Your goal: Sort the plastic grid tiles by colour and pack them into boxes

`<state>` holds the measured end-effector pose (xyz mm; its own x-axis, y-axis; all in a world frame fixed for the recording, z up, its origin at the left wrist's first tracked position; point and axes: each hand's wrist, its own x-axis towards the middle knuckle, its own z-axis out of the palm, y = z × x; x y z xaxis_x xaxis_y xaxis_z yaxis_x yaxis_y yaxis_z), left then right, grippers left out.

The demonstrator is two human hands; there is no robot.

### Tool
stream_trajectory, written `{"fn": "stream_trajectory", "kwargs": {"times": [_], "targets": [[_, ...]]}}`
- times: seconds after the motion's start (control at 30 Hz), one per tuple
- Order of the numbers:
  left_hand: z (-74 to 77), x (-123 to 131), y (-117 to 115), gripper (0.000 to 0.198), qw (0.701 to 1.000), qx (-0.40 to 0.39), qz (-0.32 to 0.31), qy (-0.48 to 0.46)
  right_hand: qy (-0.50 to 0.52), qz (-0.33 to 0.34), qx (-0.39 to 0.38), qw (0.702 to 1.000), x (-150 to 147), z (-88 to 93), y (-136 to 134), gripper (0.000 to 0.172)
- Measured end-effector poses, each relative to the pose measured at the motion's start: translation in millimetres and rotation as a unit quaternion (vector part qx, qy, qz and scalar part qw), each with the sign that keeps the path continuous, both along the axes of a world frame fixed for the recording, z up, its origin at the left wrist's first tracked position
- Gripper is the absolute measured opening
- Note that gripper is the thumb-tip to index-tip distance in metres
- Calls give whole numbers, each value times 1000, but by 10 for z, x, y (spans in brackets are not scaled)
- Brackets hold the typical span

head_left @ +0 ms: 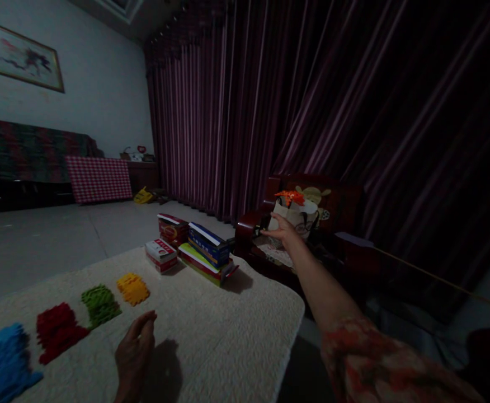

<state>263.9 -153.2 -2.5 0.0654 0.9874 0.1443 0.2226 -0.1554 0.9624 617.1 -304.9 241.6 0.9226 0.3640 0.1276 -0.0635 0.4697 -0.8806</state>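
My left hand (136, 342) hovers low over the near part of the table, fingers curled together, with nothing visible in them. In front of it lie piles of small notched pieces: yellow (133, 289), green (100, 305), dark red (59, 331) and blue (5, 361). My right arm stretches out past the table's right edge. At its end my right hand (282, 228), thumb and fingers apart, is in front of a pale bag (301, 217) on a wooden chair; whether it touches the bag I cannot tell. Orange pieces (291, 197) show at the bag's top.
On the cloth-covered table (220, 341) stand a red-and-white box (161, 256), a dark red box (173, 228) and a blue box (208, 244) atop a green-and-red one (203, 265). The carved wooden chair (249, 229) is beyond the right edge. Purple curtains (211, 112) hang behind.
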Motion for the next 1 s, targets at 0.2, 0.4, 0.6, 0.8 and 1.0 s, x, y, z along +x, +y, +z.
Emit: {"fn": "stream_trajectory", "kwargs": {"times": [0.2,0.4,0.6,0.8,1.0], "targets": [[-60,-52,-4,37,1000,6,4,15,156,160,-82,971,-1017,-1469,134,32],[-62,-364,87,44,1000,-5,10,22,182,227,-78,953,-1746,-2019,357,37],[-81,-668,189,45,1000,-3,27,12,157,241,-87,954,-2005,-1949,605,35],[-27,-979,303,39,996,32,80,20,86,234,-138,958,-2385,-2131,854,31],[73,-1306,534,38,990,47,130,21,6,213,-163,963,-2338,-2291,1386,31]]}}
